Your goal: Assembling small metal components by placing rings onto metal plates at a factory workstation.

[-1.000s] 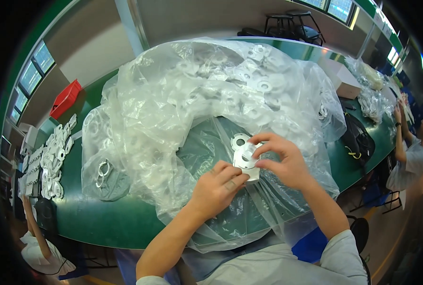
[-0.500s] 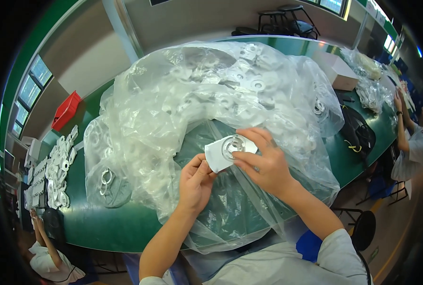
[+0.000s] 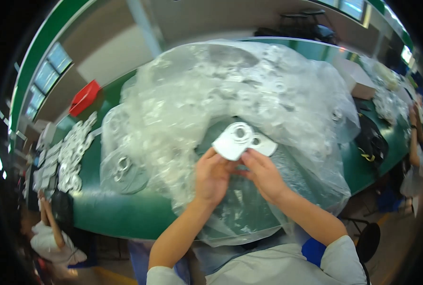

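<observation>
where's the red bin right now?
Head view, upper left: the red bin sits at the far edge of the green table, behind the rows of metal parts and left of the plastic bag.

We look down from one head-worn fisheye camera, close above our own left hand and right hand. Forward it faces the green table, whose edges bend toward the rim.
</observation>
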Demonstrator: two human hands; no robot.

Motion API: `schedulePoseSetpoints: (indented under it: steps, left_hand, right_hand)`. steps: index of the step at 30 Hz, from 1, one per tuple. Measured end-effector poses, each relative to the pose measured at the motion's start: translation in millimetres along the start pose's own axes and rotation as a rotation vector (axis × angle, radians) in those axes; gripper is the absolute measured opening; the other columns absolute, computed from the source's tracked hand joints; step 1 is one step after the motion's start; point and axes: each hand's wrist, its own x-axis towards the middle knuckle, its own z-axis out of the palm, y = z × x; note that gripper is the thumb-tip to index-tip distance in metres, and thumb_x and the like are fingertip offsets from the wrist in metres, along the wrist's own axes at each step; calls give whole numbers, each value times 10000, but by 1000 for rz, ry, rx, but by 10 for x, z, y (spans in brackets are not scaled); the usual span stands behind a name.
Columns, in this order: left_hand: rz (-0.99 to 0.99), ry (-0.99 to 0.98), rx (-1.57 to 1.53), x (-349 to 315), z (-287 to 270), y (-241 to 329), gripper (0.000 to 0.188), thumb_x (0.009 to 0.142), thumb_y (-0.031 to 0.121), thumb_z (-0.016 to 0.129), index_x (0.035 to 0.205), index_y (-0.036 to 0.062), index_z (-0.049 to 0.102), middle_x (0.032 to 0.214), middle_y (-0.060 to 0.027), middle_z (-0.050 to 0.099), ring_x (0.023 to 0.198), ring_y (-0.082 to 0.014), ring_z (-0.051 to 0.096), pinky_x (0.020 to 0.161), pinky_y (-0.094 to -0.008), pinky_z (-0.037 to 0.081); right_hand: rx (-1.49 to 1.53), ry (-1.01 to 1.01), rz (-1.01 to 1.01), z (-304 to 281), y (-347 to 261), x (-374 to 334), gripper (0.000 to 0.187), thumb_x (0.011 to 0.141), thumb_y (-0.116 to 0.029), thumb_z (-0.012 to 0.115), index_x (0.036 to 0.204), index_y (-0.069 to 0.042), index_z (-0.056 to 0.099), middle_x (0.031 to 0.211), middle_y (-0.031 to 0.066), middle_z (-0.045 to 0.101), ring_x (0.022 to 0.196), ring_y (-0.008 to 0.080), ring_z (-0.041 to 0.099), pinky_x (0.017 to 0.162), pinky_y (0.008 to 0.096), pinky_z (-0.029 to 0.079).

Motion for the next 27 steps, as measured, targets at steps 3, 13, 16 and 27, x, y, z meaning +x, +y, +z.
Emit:
schedulePoseSetpoints:
  steps: [3, 13, 16, 27]
  left_hand:
    - [26, 86, -21, -76, -5, -82, 316, 909, 146, 495, 1176, -21, 514, 1177, -128, 587, 1054, -235, 588, 897, -378, 481]
    - [220, 603, 1472, -843, -926, 1212, 140, 813, 98, 658, 936, 33, 678, 849, -70, 662, 655, -153, 621, 581, -290, 475]
    - [428, 737, 1826, -910, -1481, 1657, 154, 772, 89, 675, 920, 46, 682, 827, -96, 638, 672, -226, 607, 636, -334, 475]
    - [365, 561, 1983, -777, -1631, 2068, 112, 762, 76, 689, 835, 2, 648, 737, -83, 653, 642, -166, 605, 593, -286, 473]
  right_hand:
    - [8, 111, 20, 154, 56, 83, 223, 956, -211, 495, 1115, -72, 567, 983, 6, 608, 897, 98, 559, 794, 290, 448]
    - [26, -138, 302, 134, 148, 227, 343, 963, -208, 387, 1189, 24, 499, 1007, 197, 652, 719, 253, 664, 715, 349, 547]
    - [72, -226, 311, 19, 181, 277, 314, 971, -201, 367, 1146, 15, 513, 975, 191, 655, 749, 258, 670, 730, 355, 554]
    - [24, -291, 309, 3, 160, 262, 345, 941, -139, 370, 1233, 30, 444, 975, 203, 632, 807, 290, 658, 609, 345, 562]
